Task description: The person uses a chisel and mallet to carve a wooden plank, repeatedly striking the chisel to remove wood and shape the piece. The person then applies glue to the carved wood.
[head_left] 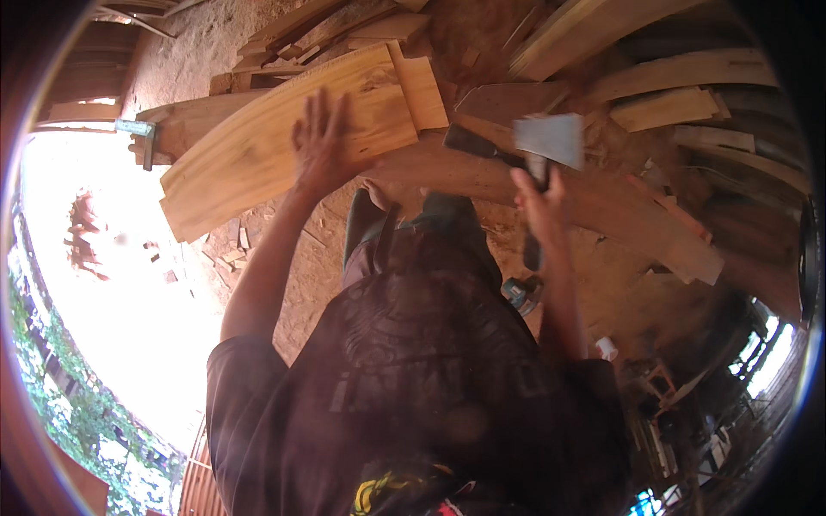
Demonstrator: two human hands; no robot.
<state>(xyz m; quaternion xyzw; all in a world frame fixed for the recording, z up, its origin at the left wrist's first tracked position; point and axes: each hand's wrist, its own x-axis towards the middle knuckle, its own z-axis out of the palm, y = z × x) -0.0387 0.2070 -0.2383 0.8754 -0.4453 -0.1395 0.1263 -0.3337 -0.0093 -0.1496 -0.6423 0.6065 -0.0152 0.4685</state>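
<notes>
My left hand (324,150) lies flat on a pale, curved-edged wooden board (249,146), its fingers spread. In my right hand (545,205) is a dark-handled tool with a broad grey metal blade (551,140), pointing away from me. The tool is slightly blurred, so I cannot tell its exact kind; part of the handle shows below my fist. A dark, elongated piece (475,143) reaches left from near the blade; whether it belongs to the tool is unclear. Under the pale board's right end runs a long reddish-brown plank (602,206).
Stacked boards and offcuts (379,30) lie beyond, with more curved planks (688,73) at the far right. A clamp-like metal piece (138,129) sits at the left end of the planks. A teal power tool (520,295) rests on the dirt floor near my right forearm.
</notes>
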